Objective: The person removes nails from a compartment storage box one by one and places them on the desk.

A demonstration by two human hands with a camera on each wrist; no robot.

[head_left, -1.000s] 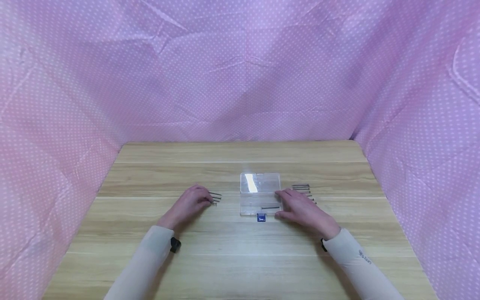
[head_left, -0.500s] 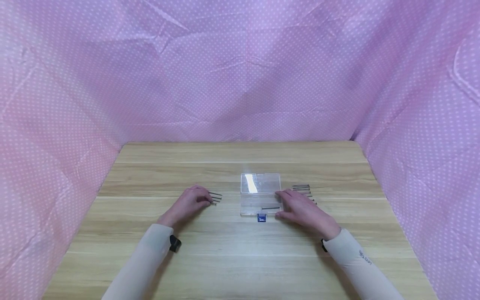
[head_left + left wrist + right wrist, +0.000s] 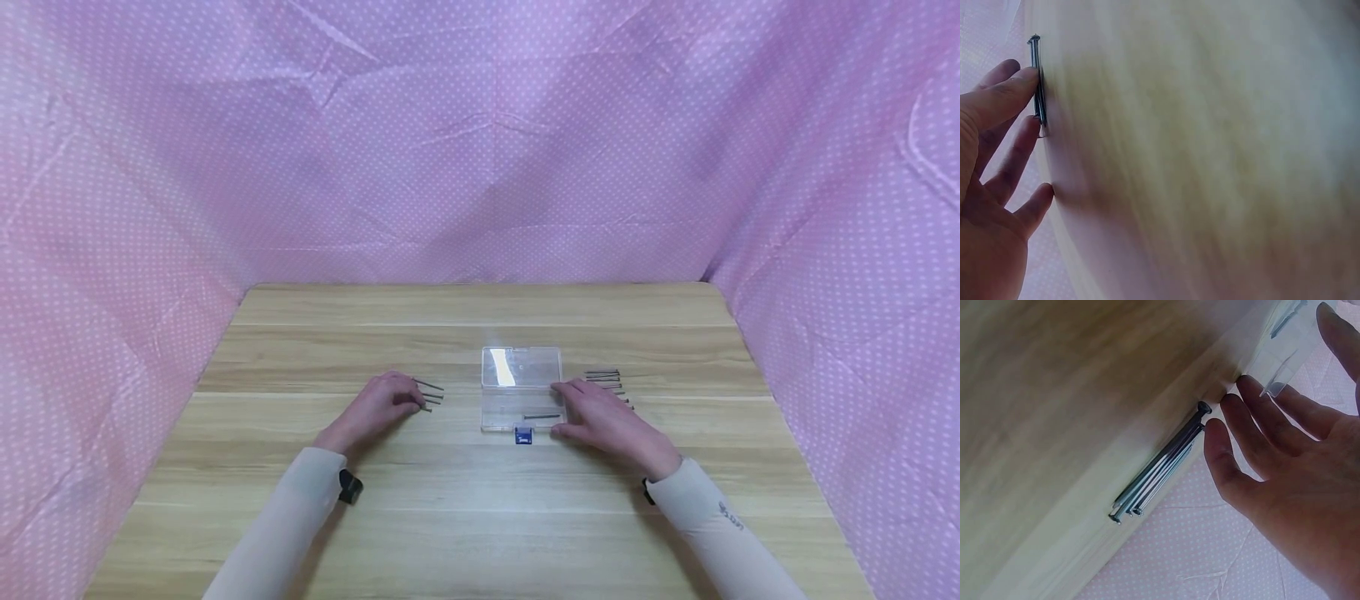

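Observation:
My left hand (image 3: 382,406) is at a small group of nails (image 3: 432,396) left of the box, its thumb and fingers on them. In the left wrist view, the thumb lies against the dark nails (image 3: 1036,56), whose far sides are partly hidden. My right hand (image 3: 606,418) holds the right side of an open clear plastic box (image 3: 495,408), fingers towards the back and thumb at the front. Inside the box lies one nail (image 3: 542,416). A blue label (image 3: 523,436) sits at the box's front edge. In the right wrist view, the box's clear corner (image 3: 1275,387) shows by the fingers.
Several more nails (image 3: 602,377) lie in a row right of the box, just beyond my right hand. The wooden table (image 3: 480,517) is bordered at the back and sides by a pink dotted cloth (image 3: 480,167).
The backmost nail at my left hand shows more of its length and is tilted slightly more. The frontmost one has shifted slightly left. My right hand and the box stay nearly still.

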